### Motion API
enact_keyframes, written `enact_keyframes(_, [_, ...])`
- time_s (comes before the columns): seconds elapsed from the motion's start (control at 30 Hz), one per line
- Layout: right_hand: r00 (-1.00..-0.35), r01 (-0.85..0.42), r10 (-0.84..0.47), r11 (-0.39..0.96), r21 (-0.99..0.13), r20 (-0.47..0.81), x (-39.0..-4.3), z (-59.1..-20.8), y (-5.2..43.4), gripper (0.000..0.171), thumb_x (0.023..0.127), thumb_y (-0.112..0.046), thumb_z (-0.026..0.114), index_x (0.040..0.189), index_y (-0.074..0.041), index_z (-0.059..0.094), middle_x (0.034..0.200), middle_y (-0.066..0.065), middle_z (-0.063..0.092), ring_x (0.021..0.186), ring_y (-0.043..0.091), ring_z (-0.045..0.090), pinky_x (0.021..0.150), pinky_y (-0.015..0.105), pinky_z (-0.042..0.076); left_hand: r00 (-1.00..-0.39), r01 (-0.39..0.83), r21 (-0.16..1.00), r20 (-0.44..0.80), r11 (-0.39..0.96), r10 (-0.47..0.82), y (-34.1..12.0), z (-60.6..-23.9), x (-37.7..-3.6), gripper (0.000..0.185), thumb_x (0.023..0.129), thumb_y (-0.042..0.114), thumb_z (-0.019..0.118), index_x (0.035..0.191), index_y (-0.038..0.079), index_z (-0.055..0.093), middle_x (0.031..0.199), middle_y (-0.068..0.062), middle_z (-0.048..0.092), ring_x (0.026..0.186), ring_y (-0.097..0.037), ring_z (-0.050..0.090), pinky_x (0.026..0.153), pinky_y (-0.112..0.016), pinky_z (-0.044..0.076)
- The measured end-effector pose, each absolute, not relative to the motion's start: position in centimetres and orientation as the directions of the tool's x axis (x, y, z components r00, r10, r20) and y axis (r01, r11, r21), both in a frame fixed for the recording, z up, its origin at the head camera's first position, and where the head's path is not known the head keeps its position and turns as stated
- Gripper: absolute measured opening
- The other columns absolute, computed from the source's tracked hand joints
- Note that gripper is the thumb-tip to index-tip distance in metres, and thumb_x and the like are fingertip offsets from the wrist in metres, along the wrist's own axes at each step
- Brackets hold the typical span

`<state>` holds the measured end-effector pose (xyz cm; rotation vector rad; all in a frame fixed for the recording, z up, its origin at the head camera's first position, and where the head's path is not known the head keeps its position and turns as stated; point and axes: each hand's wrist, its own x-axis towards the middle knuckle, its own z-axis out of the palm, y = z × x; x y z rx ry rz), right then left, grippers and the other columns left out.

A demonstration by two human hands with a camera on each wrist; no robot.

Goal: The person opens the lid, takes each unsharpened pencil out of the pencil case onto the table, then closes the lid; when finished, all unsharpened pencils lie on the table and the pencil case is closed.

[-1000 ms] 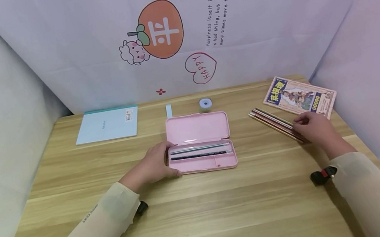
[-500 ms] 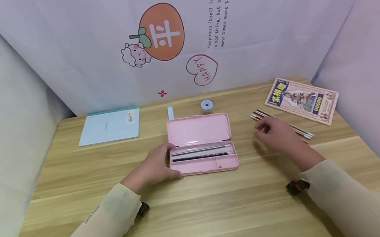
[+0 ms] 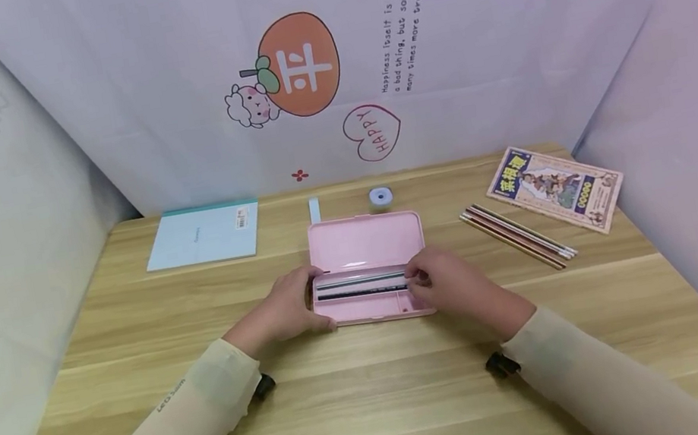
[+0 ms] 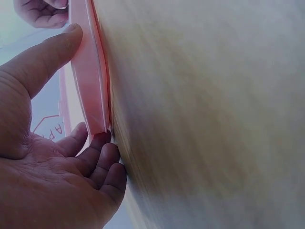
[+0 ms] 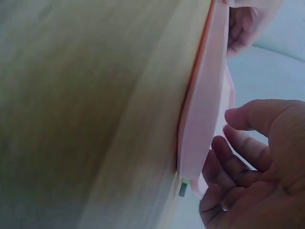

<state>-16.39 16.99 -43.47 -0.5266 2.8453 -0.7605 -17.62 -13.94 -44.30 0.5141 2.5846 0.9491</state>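
Observation:
A pink pencil case point(image 3: 357, 310) lies with its lid point(image 3: 367, 240) folded back on the table. Inside are a black pencil point(image 3: 362, 293) and a greenish pencil point(image 3: 353, 282), side by side. My left hand point(image 3: 289, 306) grips the case's left end, thumb along the front edge and fingers round the end, as the left wrist view shows. Over the right end of the case, my right hand point(image 3: 451, 281) has loosely bent fingers beside the pencil ends. In the right wrist view its thumb point(image 5: 238, 118) and index finger stand slightly apart, with nothing visible between them.
Several pencils point(image 3: 519, 237) lie on the table to the right, near an illustrated booklet point(image 3: 555, 189). A light blue notebook point(image 3: 200, 236) lies back left. Behind the case are a small pale blue strip point(image 3: 315, 210) and a round-holed lavender item point(image 3: 381, 199). Cloth walls surround the table.
My right hand has moved left from the loose pencils and booklet to the right end of the pencil case. My left hand keeps its grip on the case.

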Motion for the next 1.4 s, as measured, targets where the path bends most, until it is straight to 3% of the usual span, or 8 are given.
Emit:
enact_keyframes(0.27, [-0.917, -0.291, -0.381, 0.841, -0.457, -0.116, -16.3, -44.0, 16.5, 0.009, 0.093, -0.016, 0.075, 0.099, -0.010, 0.074, 0.091, 0.000, 0.064, 0.084, 0.018, 0.057, 0.081, 0.039, 0.052, -0.879, 0.206, 0.665, -0.196, 0.718, 0.435, -13.9, -44.3, -17.5, 0.086, 0.074, 0.030, 0.096, 0.143, 0.006, 0.050, 0.137, -0.008, 0.056, 0.132, -0.031, 0.045, 0.116, -0.049, 0.034])
enact_keyframes(0.43, [-0.910, -0.294, -0.395, 0.829, -0.476, -0.126, -16.4, -43.9, 16.1, 0.012, 0.093, -0.016, 0.076, 0.102, -0.008, 0.075, 0.091, 0.000, 0.066, 0.084, 0.018, 0.058, 0.081, 0.040, 0.053, -0.880, 0.205, 0.665, -0.196, 0.718, 0.432, -14.0, -44.3, -17.6, 0.085, 0.074, 0.031, 0.096, 0.143, 0.007, 0.051, 0.138, -0.008, 0.056, 0.133, -0.031, 0.044, 0.116, -0.050, 0.034])
enact_keyframes(0.77, [-0.913, -0.259, -0.378, 0.827, -0.498, -0.153, -16.7, -44.2, 15.7, 0.004, 0.096, -0.015, 0.073, 0.099, -0.012, 0.074, 0.091, -0.001, 0.065, 0.085, 0.018, 0.058, 0.080, 0.038, 0.052, -0.881, 0.194, 0.666, -0.204, 0.721, 0.426, -13.9, -44.2, -17.5, 0.086, 0.075, 0.032, 0.096, 0.143, 0.008, 0.050, 0.137, -0.007, 0.056, 0.132, -0.030, 0.045, 0.116, -0.050, 0.034])
enact_keyframes(1.2, [-0.942, -0.202, -0.324, 0.754, -0.625, -0.086, -16.0, -44.0, 16.1, 0.011, 0.095, -0.015, 0.074, 0.104, -0.010, 0.069, 0.101, 0.003, 0.067, 0.092, 0.021, 0.060, 0.085, 0.040, 0.054, -0.880, 0.201, 0.670, -0.197, 0.715, 0.432, -14.0, -44.3, -17.5, 0.087, 0.074, 0.032, 0.096, 0.143, 0.007, 0.050, 0.138, -0.007, 0.056, 0.134, -0.031, 0.044, 0.117, -0.050, 0.033])
enact_keyframes(1.4, [-0.953, -0.176, -0.295, 0.725, -0.666, -0.070, -15.9, -44.0, 16.3, 0.010, 0.096, -0.012, 0.070, 0.106, -0.010, 0.067, 0.100, 0.004, 0.066, 0.089, 0.021, 0.059, 0.079, 0.036, 0.053, -0.879, 0.197, 0.677, -0.199, 0.709, 0.434, -14.0, -44.3, -17.5, 0.086, 0.074, 0.032, 0.096, 0.143, 0.008, 0.050, 0.140, -0.008, 0.055, 0.135, -0.031, 0.043, 0.117, -0.050, 0.032])
